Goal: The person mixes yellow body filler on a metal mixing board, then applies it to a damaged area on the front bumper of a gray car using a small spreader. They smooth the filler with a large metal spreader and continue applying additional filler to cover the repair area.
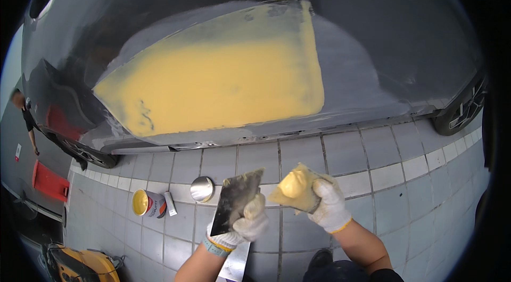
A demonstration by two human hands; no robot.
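My left hand [250, 222], in a white knit work glove, grips a flat dark spreader plate [235, 202] with putty smears along its top edge. To its right, my gloved right hand [329, 206] grips a putty-coated spreader [305, 198]. A thick dollop of yellow body filler [292, 183] sits on that one. The two tools are held close together but apart, above the tiled floor. Beyond them stands a dark grey car [399, 22]. A broad patch of yellow putty [223, 82] covers its side, smooth in the middle and thin along the upper edge, within a dull sanded area [347, 66].
An uncapped putty can [155, 204], a tube [170, 203] and a round metal lid [202, 189] are on the floor at left. A shiny metal sheet [235, 264] lies below my left wrist. Farther left are a yellow machine [86, 264], a red bin [50, 181] and a person [30, 120].
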